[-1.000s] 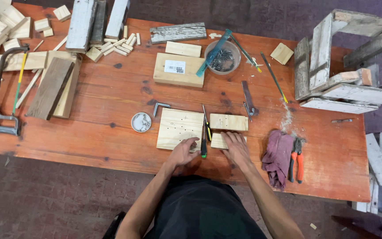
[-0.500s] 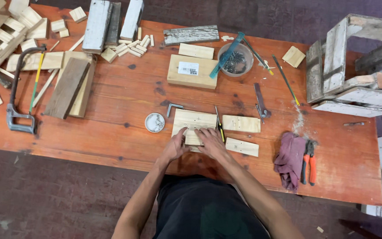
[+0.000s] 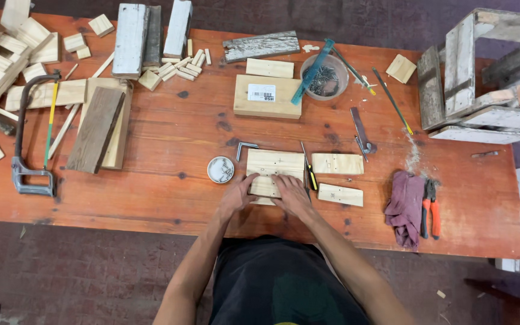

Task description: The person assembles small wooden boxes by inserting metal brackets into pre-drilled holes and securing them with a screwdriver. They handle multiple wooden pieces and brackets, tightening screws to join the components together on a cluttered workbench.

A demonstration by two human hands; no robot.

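On the near edge of the bench (image 3: 151,192), left hand (image 3: 238,194) and right hand (image 3: 291,195) pinch a small wood piece (image 3: 265,186) from both sides, fingers curled round its ends, probably steadying it against the bigger board (image 3: 275,163).

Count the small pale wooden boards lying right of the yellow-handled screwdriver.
2. One board lies just right of the screwdriver; the other board sits below it, nearer the table edge. Neither hand touches them.
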